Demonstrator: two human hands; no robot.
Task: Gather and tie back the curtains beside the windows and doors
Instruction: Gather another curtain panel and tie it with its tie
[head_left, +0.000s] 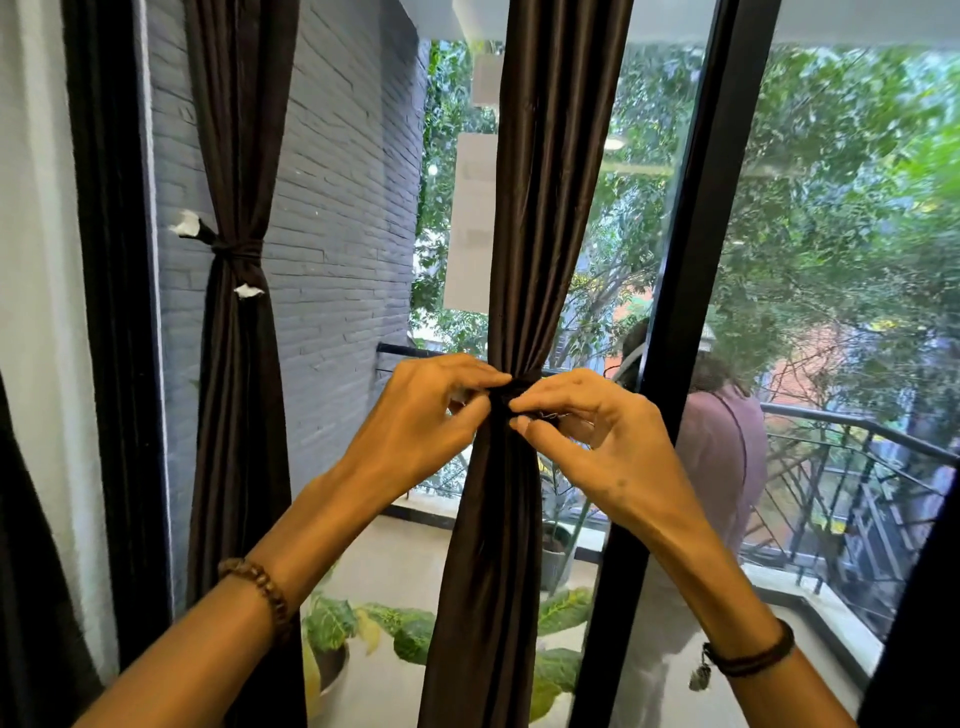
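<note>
Tall glass panes (857, 234) in a black frame (701, 260) fill the view, with a grey brick wall (343, 208) outside on the left. Two dark brown curtains hang against the glass. The left curtain (239, 130) is already gathered and cinched at its waist by a dark tie (236, 249) with white ends sticking out, so that one looks done. The middle curtain (545, 208), just left of the frame post, is bunched into a narrow column, and a dark band (514, 389) wraps it at its pinched point. Both hands meet there: the left hand (421, 415) and the right hand (597, 431) each have fingers (467, 371) curled in, pinching the band from either side, seemingly working the knot. I judge this curtain nearly finished, with only the knot left to tighten; dark fabric (31, 571) at the far left edge may be another curtain, its state unclear. No brand, label or readable writing shows; the pale panels seen in the glass are blank
</note>
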